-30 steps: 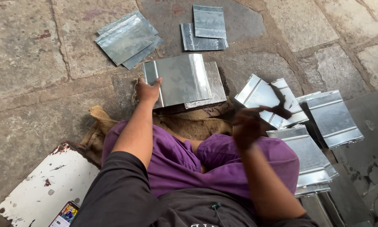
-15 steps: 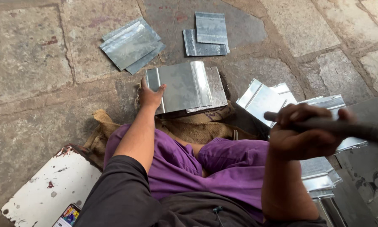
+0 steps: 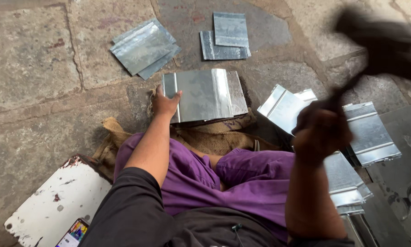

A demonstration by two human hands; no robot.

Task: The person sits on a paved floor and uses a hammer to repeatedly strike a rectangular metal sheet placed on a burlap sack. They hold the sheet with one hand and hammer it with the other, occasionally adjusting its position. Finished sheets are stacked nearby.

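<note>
My left hand (image 3: 165,103) presses on the near left edge of a folded sheet-metal piece (image 3: 205,93) lying on a block over burlap sacking (image 3: 214,135). My right hand (image 3: 322,132) is raised at the right, closed around the handle of a dark mallet (image 3: 379,43) whose head is blurred near the top right corner. I sit on the stone floor in purple trousers.
Stacks of bent metal sheets lie at the right (image 3: 370,132), far left (image 3: 143,45) and far middle (image 3: 228,36). A white painted board (image 3: 54,206) with a phone (image 3: 73,234) on it lies at the near left. A dark slab (image 3: 404,151) borders the right.
My right hand has lifted from the sheets at the right, taking up the mallet and swinging it upward. My left hand has stayed on the metal piece.
</note>
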